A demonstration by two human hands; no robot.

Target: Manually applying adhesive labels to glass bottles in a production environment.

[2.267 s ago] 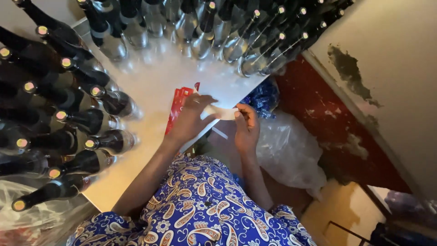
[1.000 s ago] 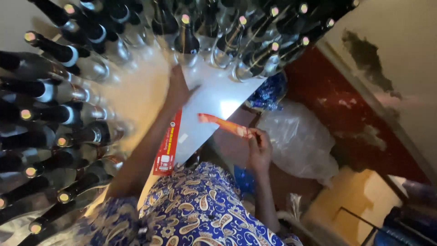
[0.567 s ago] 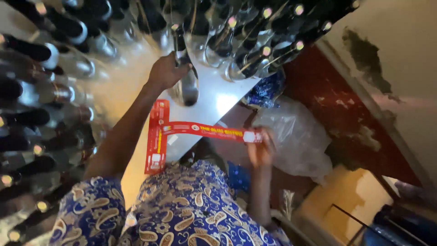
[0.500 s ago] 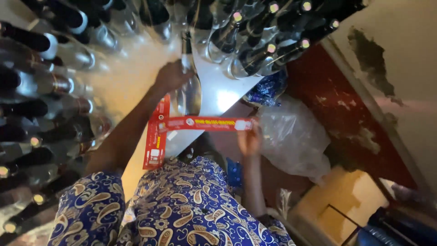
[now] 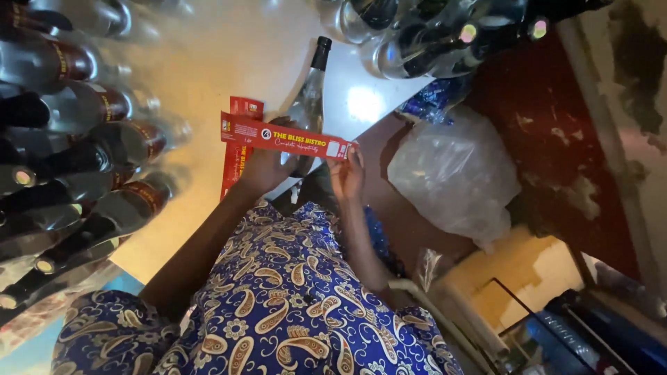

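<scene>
In the head view, the right hand sits just right of the frame's middle, its fingers pinched narrow on the right end of a long red label strip with light lettering, which stretches leftward and slightly upward across the centre of the picture. The left hand lies just left of centre, under the strip, its fingers wrapped around the lower body of a clear glass bottle with a dark cap; the bottle leans toward the top of the frame, its neck pointing at the upper middle, and the strip crosses in front of its base. Whether the strip touches the glass cannot be told. A second red label lies flat on the pale bench just left of the left hand, running down toward the bench edge. Rows of dark-capped bottles with reddish labels fill the left side of the frame, and another cluster of bottles stands along the top right. Right of the hands, off the bench, a crumpled clear plastic bag rests against a dark red wall, with a blue patterned scrap above it. The person's blue patterned garment fills the lower middle of the frame.
</scene>
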